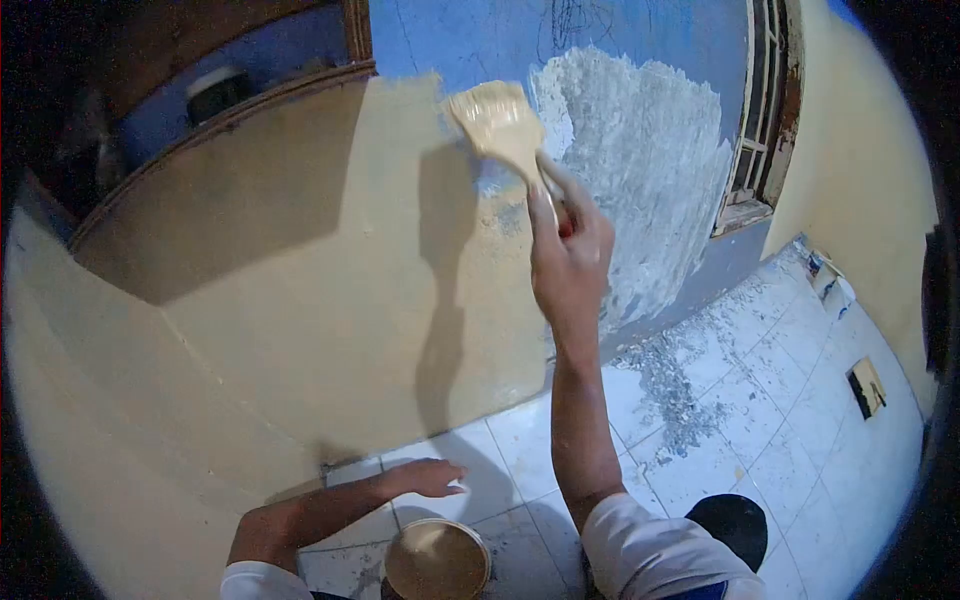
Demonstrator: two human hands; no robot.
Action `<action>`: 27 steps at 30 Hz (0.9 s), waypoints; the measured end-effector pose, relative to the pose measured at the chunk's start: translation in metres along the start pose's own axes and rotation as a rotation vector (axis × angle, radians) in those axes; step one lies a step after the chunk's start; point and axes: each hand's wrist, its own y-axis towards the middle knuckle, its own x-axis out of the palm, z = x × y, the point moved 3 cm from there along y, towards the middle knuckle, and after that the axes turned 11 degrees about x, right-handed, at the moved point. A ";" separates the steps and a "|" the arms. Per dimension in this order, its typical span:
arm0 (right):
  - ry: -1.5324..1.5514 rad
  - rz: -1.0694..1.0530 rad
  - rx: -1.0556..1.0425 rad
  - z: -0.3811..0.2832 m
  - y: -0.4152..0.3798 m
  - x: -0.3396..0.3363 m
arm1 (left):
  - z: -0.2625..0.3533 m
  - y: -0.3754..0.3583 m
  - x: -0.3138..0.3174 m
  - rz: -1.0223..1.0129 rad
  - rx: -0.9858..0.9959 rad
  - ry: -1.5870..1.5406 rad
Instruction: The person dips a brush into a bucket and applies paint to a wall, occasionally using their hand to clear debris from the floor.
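My right hand (572, 245) is raised in front of the wall, closed round the handle of a wide brush (498, 125). Cream paint coats the brush, whose bristles point up and left near the border of the cream-painted wall (270, 330) and the blue wall (450, 30). Low on the left, my left hand (432, 478) holds nothing, its fingers loosely extended above a round bucket (438, 562) of cream paint. Right of the brush is a rough grey-white patch (650, 160) on the blue wall.
A barred window (760, 120) is at the upper right. Grey debris (680, 400) lies on the white tiled floor (740, 440). Farther right are a white container (835, 290) and a small square board (867, 388). A wood-edged recess (225, 112) holds a dark jar (218, 95).
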 end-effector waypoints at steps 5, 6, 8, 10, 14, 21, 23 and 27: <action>-0.155 0.005 -0.103 0.022 0.028 0.018 | 0.001 -0.004 -0.006 -0.066 -0.071 -0.024; -0.173 -0.001 -0.091 0.035 0.015 0.014 | 0.000 -0.003 -0.003 -0.051 -0.067 -0.012; -0.210 0.001 -0.111 0.077 -0.016 0.007 | -0.004 -0.003 0.002 -0.021 -0.068 0.015; -0.341 -0.052 -0.026 0.111 -0.059 -0.013 | 0.011 -0.004 -0.008 -0.089 -0.068 -0.007; -0.299 -0.117 0.322 0.154 -0.122 -0.049 | 0.010 0.001 -0.002 -0.029 -0.021 0.015; 0.213 -0.152 0.807 0.150 -0.104 -0.026 | 0.011 0.013 -0.002 -0.060 -0.007 0.005; 0.088 -0.094 0.618 0.143 -0.080 -0.011 | 0.015 0.011 -0.007 -0.079 0.005 0.038; 0.251 -0.072 0.314 0.098 -0.011 0.020 | 0.014 0.006 -0.004 -0.003 0.027 0.066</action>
